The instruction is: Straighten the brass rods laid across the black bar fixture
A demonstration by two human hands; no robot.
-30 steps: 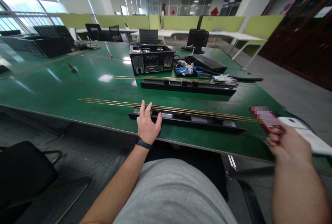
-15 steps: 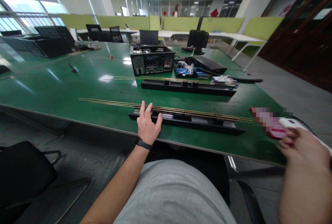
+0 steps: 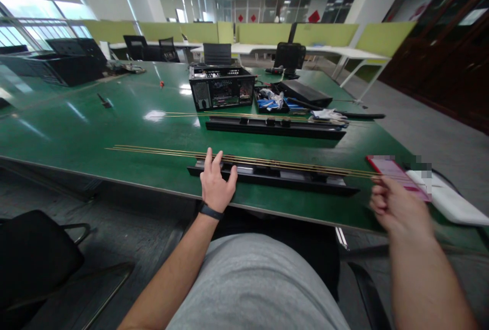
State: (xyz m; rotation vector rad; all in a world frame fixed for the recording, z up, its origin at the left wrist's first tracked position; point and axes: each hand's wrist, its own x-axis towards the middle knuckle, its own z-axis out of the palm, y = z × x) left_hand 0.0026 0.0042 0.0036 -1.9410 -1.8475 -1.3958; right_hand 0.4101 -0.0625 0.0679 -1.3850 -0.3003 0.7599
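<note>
My left hand [image 3: 216, 183] lies flat with fingers spread on the left end of a long black rail [image 3: 290, 180], fingertips touching the thin brass rods [image 3: 286, 163] that run along it. A dark band sits on that wrist. My right hand [image 3: 397, 209] hovers over the table's front right edge, fingers curled, right at the right-hand ends of the rods; whether it grips them I cannot tell. Just beyond it a red phone [image 3: 397, 171] lies on the green table [image 3: 95, 121].
A second black rail [image 3: 275, 127] with more brass rods lies further back. Behind it stand an open computer case [image 3: 223, 88], a tray with blue and white items, and white gloves [image 3: 328, 114]. A white flat object [image 3: 454, 205] lies at far right. A black chair [image 3: 34, 253] is at lower left.
My right hand carried the red phone rightward, left it on the table, and has come back left to the rod ends. My left hand stayed put.
</note>
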